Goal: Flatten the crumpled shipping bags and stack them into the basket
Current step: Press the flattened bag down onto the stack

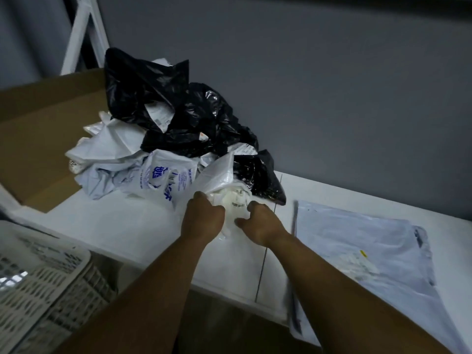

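A heap of crumpled shipping bags (163,139), black and white, lies on the white table (122,226) against the grey wall. At the heap's near edge both hands grip one crumpled white bag (224,180). My left hand (203,217) is closed on its left side and my right hand (260,223) on its right, a wadded lump of the bag between them. A flattened pale grey bag (362,254) lies on the table to the right. The white slotted basket (43,284) stands low at the left, beside the table.
A brown cardboard sheet (43,129) leans at the left behind the heap. A white metal frame (84,34) stands at the back left. The table's front edge runs diagonally just below my wrists, with dark floor under it.
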A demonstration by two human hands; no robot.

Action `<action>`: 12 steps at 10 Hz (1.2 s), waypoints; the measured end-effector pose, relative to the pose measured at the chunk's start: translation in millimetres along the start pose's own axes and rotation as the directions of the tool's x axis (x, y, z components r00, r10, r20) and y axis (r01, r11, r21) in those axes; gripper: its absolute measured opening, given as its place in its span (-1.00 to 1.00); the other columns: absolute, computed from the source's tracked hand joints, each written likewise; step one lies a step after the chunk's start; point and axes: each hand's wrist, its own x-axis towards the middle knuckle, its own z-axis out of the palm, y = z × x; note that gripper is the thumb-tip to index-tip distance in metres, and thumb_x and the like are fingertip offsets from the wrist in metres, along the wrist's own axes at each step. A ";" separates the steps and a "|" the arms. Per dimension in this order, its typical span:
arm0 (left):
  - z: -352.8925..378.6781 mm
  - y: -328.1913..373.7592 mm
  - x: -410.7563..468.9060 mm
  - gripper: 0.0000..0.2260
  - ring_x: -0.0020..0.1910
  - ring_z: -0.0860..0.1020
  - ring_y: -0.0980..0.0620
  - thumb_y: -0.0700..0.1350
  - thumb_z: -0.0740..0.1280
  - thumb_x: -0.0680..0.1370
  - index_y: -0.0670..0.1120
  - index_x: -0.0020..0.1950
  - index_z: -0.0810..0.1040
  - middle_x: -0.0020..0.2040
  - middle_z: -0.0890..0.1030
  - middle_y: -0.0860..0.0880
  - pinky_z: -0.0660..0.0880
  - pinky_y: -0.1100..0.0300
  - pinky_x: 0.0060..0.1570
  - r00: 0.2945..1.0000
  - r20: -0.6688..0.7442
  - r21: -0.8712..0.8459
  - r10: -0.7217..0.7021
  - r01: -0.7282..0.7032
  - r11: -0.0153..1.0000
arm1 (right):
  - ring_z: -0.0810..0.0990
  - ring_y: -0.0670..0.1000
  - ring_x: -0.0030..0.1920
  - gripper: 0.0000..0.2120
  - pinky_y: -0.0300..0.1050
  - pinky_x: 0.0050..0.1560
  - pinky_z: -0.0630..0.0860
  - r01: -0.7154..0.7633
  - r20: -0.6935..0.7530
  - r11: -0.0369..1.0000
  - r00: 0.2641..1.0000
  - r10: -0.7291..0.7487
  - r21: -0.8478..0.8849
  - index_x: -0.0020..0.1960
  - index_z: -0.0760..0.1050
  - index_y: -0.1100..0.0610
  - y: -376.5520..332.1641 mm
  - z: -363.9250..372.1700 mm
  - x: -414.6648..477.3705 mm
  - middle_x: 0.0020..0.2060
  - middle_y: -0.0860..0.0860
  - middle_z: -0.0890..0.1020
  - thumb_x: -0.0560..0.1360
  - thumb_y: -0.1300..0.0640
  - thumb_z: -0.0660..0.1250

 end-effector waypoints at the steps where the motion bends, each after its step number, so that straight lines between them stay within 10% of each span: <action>1: -18.4 -16.5 17.2 -0.75 0.06 0.53 -0.16 -0.27 0.21 0.56 -0.31 0.19 0.52 0.18 0.57 -0.24 0.43 0.12 -0.05 0.999 -0.023 0.025 -0.039 0.039 0.999 | 0.49 0.20 0.31 -0.38 0.06 0.29 0.46 -0.020 -0.001 0.999 1.000 0.020 0.045 0.42 0.39 0.18 -26.1 36.1 19.0 0.33 0.17 0.51 0.53 -0.22 0.33; 3: -33.3 -22.6 31.5 -0.69 0.25 0.48 -0.22 -0.32 0.11 0.59 -0.29 0.24 0.54 0.25 0.50 -0.23 0.44 0.06 0.18 0.999 -0.024 0.136 0.024 -0.020 0.990 | 0.60 0.18 0.15 -0.51 0.05 0.17 0.53 -0.124 -0.136 0.956 0.977 0.165 0.265 0.12 0.59 0.13 -60.4 61.3 57.3 0.09 0.10 0.66 0.50 -0.28 0.29; 9: -51.4 -10.5 27.8 -0.60 0.13 0.56 -0.28 0.00 0.14 0.39 -0.17 0.09 0.57 0.10 0.61 -0.22 0.51 -0.21 0.17 0.985 -0.071 -0.323 -0.155 0.124 0.938 | 0.69 0.19 -0.23 -0.73 0.19 -0.09 0.65 -0.055 -0.205 0.869 0.963 0.176 0.491 -0.31 0.48 0.18 -52.2 17.6 19.1 -0.32 0.12 0.66 0.44 -0.01 0.27; 12: -35.2 21.7 -10.5 -0.66 0.03 0.62 -0.15 0.10 0.30 0.57 -0.10 0.20 0.59 0.05 0.68 -0.14 0.56 -0.04 0.06 0.853 0.482 -0.688 -0.198 0.509 0.518 | 0.72 0.12 -0.27 -0.82 -0.10 -0.36 0.60 -0.058 -0.058 0.653 0.986 0.155 0.755 0.04 0.47 0.27 -20.4 -49.6 -39.8 -0.16 0.20 0.71 0.65 0.15 0.21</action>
